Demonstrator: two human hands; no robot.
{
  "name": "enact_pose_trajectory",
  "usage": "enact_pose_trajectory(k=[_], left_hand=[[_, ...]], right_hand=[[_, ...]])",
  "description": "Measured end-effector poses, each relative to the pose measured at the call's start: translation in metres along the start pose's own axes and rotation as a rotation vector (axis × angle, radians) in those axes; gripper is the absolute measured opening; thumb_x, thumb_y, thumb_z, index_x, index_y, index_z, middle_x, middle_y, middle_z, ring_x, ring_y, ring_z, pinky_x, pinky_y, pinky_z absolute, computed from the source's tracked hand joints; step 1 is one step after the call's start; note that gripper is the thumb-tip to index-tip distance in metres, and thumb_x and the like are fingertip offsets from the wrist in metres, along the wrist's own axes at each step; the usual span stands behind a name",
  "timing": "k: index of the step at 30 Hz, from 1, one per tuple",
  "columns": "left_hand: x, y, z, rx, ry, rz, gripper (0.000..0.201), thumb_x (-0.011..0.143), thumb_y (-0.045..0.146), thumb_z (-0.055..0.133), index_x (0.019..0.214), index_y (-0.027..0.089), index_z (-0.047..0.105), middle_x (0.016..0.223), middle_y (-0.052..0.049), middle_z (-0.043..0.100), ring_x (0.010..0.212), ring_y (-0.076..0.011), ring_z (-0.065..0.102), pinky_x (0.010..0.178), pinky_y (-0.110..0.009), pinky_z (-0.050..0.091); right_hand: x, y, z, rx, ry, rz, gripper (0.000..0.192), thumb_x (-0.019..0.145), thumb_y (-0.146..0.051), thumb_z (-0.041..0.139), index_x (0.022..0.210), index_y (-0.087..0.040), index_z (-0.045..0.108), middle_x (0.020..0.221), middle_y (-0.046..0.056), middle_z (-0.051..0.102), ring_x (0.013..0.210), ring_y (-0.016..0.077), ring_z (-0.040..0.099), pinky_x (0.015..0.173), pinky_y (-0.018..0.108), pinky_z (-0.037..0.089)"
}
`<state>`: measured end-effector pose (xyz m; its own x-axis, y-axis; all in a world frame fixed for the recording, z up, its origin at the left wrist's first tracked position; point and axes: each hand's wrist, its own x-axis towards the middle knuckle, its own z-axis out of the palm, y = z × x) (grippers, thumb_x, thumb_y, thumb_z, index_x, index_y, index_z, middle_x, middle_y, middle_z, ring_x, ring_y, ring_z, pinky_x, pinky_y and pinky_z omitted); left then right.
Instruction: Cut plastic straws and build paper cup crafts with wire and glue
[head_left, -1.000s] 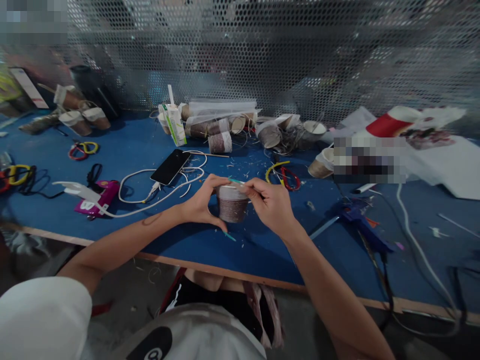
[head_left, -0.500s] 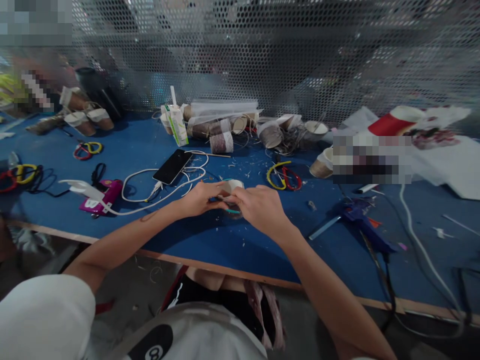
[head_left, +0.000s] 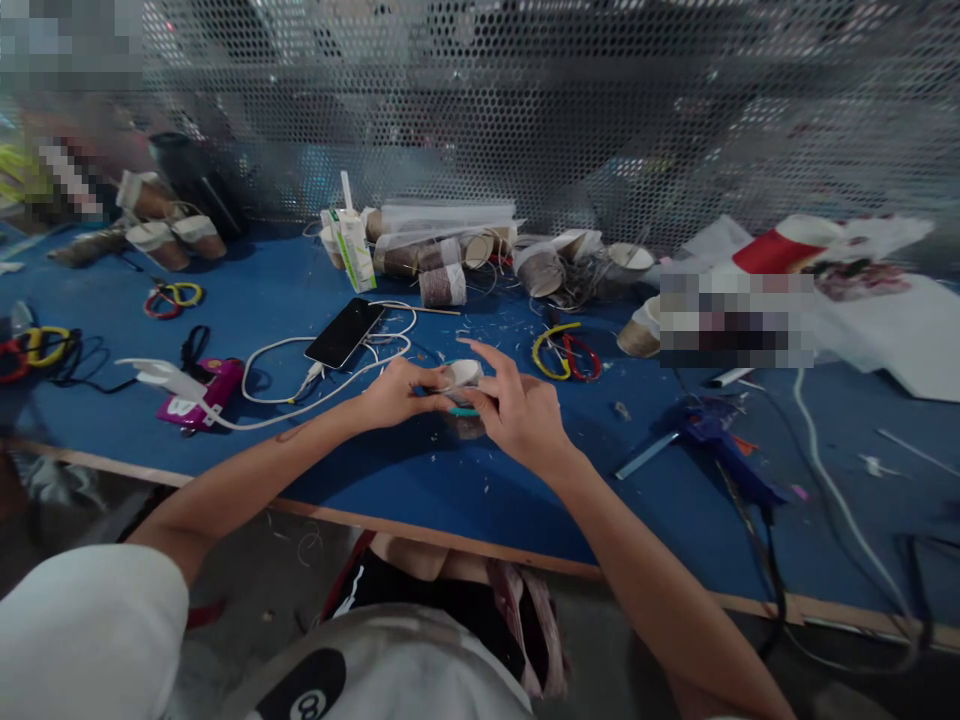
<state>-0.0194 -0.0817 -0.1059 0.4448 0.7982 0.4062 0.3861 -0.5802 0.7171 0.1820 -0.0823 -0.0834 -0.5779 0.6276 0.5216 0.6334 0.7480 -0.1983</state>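
— What do the hands hold, nearest the blue table's (head_left: 420,490) edge?

— The left hand (head_left: 397,392) and right hand (head_left: 517,415) both close around a small cup (head_left: 465,378) wound with brown cord, low over the tabletop; a teal strip (head_left: 465,411) shows between the fingers.

— And farther back?

— A black phone (head_left: 343,333) on a white cable (head_left: 277,350), then yellow and red loops (head_left: 564,352), then more wrapped cups (head_left: 442,285) by the mesh screen (head_left: 525,120).

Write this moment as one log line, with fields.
left hand: holds wrapped cup | right hand: on cup, teal strip | surface: blue table
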Motion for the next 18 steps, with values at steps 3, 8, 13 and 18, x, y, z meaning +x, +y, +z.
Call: enact_pose_trajectory(k=[3,8,13,18], left_hand=[[0.0004,-0.0020,-0.0009,-0.045,-0.037,-0.083,0.029,0.075,0.038,0.066,0.067,0.010,0.072,0.046,0.008,0.038,0.045,-0.0040,0.029,0.084,-0.027,0.050],[0.0030,0.0009,-0.0039,-0.137,-0.058,-0.098,0.028,0.075,0.038,0.066,0.081,0.012,0.075,0.049,0.006,0.047,0.046,-0.0040,0.033,0.082,-0.025,0.049],[0.0033,0.0042,-0.0059,-0.164,-0.069,-0.149,0.032,0.074,0.041,0.066,0.075,0.010,0.075,0.048,0.005,0.050,0.047,-0.0049,0.036,0.064,-0.021,0.047],[0.0016,0.0003,-0.0002,-0.207,0.031,-0.185,0.035,0.068,0.045,0.071,0.059,0.011,0.071,0.045,0.005,0.048,0.049,-0.0062,0.040,0.079,-0.028,0.051]], right_hand=[[-0.0004,0.0015,0.0028,-0.033,0.000,0.016,0.045,0.097,-0.036,0.035,0.135,-0.014,0.041,0.066,0.002,0.069,0.056,0.0168,0.063,0.054,0.026,0.038],[0.0009,0.0021,0.0066,-0.047,0.038,-0.002,0.041,0.096,-0.033,0.037,0.132,-0.016,0.046,0.070,0.002,0.072,0.060,0.0162,0.065,0.060,0.027,0.041],[0.0016,0.0016,0.0088,-0.062,0.019,0.016,0.040,0.097,-0.035,0.036,0.131,-0.017,0.048,0.069,0.002,0.072,0.058,0.0149,0.064,0.061,0.027,0.040],[0.0016,0.0035,0.0076,-0.010,0.040,0.051,0.037,0.096,-0.039,0.034,0.124,-0.022,0.053,0.070,0.001,0.070,0.061,0.0148,0.062,0.063,0.027,0.041]])
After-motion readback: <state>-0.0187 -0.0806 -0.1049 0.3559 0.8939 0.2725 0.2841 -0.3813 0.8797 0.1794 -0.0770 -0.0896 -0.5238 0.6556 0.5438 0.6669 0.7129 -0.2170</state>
